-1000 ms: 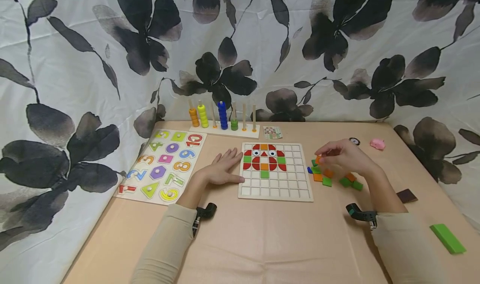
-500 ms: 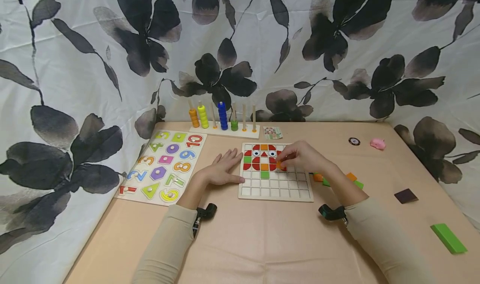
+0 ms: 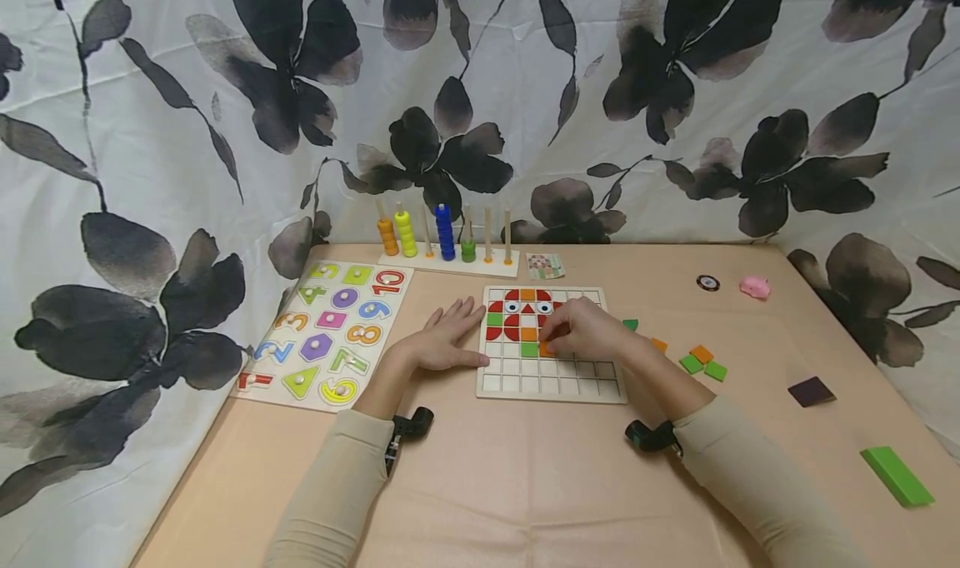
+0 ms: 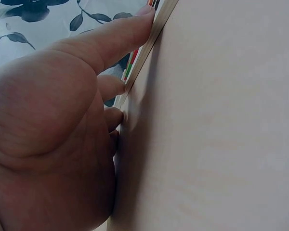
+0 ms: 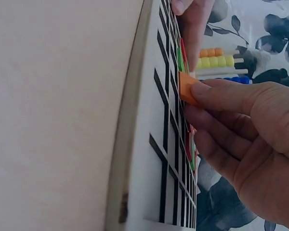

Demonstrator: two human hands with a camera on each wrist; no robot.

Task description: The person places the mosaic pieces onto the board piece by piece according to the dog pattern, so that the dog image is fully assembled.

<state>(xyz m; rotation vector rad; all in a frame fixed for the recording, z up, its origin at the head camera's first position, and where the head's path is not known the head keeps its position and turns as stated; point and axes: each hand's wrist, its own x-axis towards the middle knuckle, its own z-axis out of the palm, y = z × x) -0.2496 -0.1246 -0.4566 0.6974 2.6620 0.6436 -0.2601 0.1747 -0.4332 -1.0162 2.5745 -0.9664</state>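
Observation:
A white grid board (image 3: pixel 553 387) lies mid-table, bearing red, green, orange and eye-patterned tiles in its upper left squares. My right hand (image 3: pixel 588 328) pinches an orange square tile (image 5: pixel 187 87) between thumb and fingers. That tile is at the board, just right of the lowest green tile (image 3: pixel 529 349); part of the pattern is hidden behind the hand. With fingers spread, my left hand (image 3: pixel 442 339) rests at the board's left edge, its thumb touching the board's side (image 4: pixel 159 21) in the left wrist view.
Loose green tiles (image 3: pixel 716 371) and orange tiles (image 3: pixel 702 353) lie right of the board, some behind the right arm. A number puzzle board (image 3: pixel 307 366) is at left, a peg stacker (image 3: pixel 450 260) behind. A pink toy (image 3: pixel 754 287), dark square (image 3: pixel 812 391) and green block (image 3: pixel 897 477) lie farther right.
My right hand has picked an orange tile from the loose pile, carried it left over the board, then lowered it beside the lowest green tile. The left hand has stayed in place.

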